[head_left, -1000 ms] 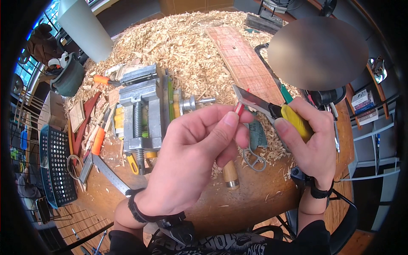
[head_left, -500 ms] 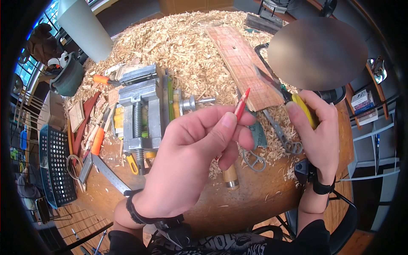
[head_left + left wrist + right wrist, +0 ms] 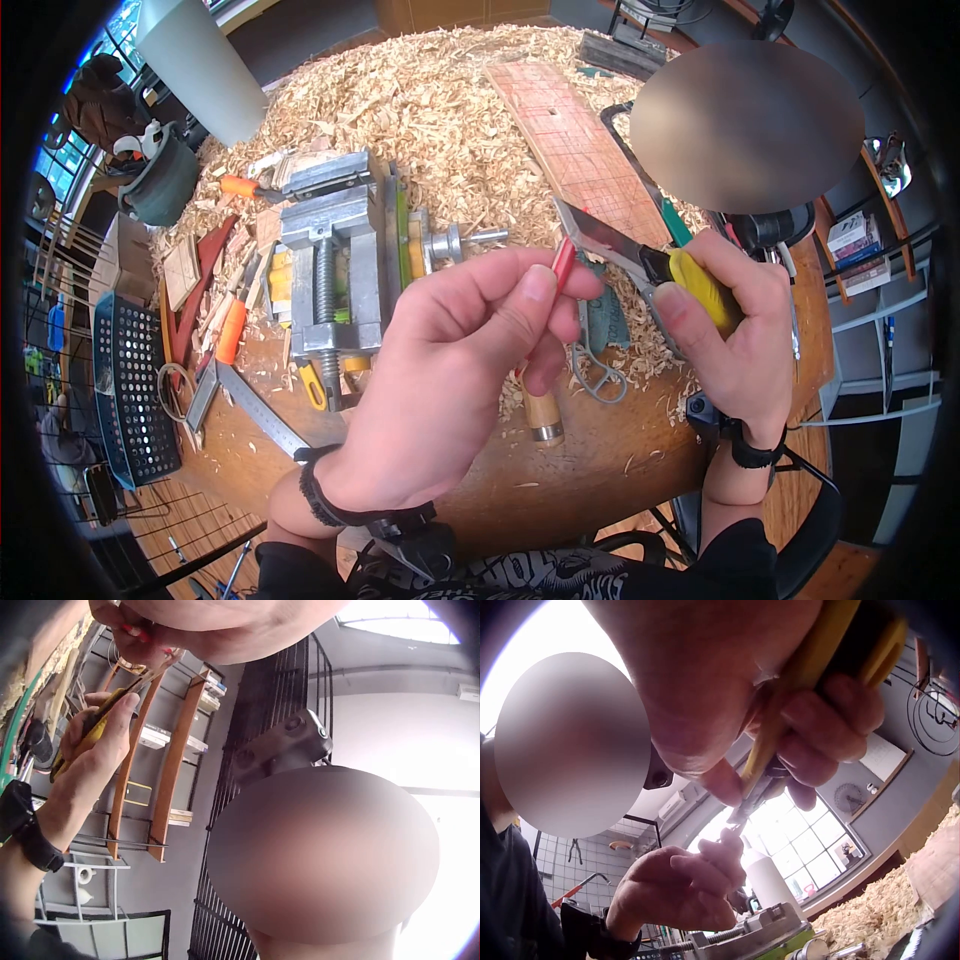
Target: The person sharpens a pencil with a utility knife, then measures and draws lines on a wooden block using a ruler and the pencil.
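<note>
Left hand (image 3: 450, 370) pinches a red pencil (image 3: 564, 262) near the centre of the frame as the right hand (image 3: 745, 335), at right, grips a yellow-handled knife (image 3: 705, 290), its blade crossing in front of the pencil's upper end. Wood shavings (image 3: 400, 100) blanket the workbench (image 3: 610, 490) behind. A metal vise (image 3: 345, 235) stands left of centre, a red-lined board (image 3: 575, 145) slants at upper right, and a wooden handle (image 3: 543, 415) lies below, partly behind the left hand. Slim and bright red, the pencil shows a pale streak; its tip is hidden.
</note>
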The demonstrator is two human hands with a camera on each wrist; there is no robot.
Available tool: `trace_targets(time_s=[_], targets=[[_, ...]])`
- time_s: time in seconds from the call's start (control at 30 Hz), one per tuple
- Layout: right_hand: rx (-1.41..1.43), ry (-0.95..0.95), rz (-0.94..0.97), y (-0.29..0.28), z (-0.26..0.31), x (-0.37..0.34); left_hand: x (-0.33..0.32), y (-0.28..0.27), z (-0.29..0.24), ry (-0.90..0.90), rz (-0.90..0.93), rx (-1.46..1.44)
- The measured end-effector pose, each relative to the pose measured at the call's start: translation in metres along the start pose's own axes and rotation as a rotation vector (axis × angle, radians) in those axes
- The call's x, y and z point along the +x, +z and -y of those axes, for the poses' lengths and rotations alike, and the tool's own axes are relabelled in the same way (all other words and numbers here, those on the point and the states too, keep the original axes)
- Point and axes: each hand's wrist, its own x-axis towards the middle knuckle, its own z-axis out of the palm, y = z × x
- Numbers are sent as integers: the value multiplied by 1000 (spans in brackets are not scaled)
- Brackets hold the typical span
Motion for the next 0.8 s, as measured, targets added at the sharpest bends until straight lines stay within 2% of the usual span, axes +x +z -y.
trace_targets(time_s=[0.33, 0.5, 0.6, 0.8], targets=[[-62, -20, -26, -1, -2, 1, 3, 0, 1, -25, -34, 14], [-147, 139, -148, -7, -11, 5, -4, 2, -3, -27, 34, -20], [-90, 104, -126, -9, -10, 3, -1, 2, -4, -26, -25, -4], [12, 30, -58, -5, -1, -2, -1, 2, -1, -19, -14, -18]])
